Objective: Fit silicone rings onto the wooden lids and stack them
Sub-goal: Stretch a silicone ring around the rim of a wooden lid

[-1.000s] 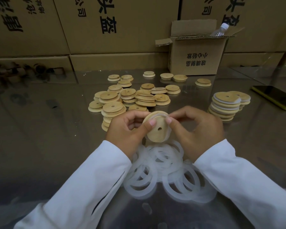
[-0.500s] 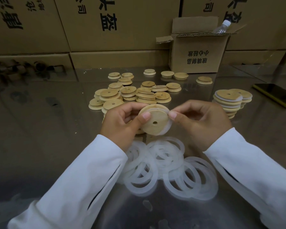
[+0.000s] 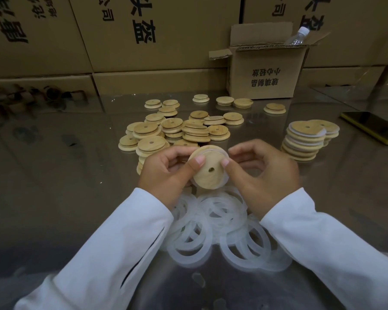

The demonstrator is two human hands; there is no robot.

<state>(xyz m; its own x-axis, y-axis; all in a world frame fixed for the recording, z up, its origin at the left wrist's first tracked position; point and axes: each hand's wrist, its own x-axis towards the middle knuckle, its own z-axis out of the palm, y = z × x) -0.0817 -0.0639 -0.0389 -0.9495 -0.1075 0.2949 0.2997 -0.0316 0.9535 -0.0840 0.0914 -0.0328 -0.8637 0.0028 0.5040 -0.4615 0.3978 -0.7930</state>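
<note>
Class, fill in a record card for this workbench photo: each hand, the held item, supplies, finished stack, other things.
Left hand: pinches the wooden lid, thumb on its face
Right hand: pinches the same lid's right edge
Silicone ring: white, showing round the lid's far edge
Supplies: loose rings nearest the person; bare lids beyond
Finished stack: right of the hands
Other: phone, open carton, bottle

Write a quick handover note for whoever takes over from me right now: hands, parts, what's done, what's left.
Left hand and right hand: both pinch one wooden lid above the table; silicone ring shows round its upper-right rim, seating unclear.
Loose rings: heap near the sleeves.
Bare lids: pile behind the hands.
Done: ringed stack on the right.
Left: check this ring, stack the lid, then do the bare lids.
</note>
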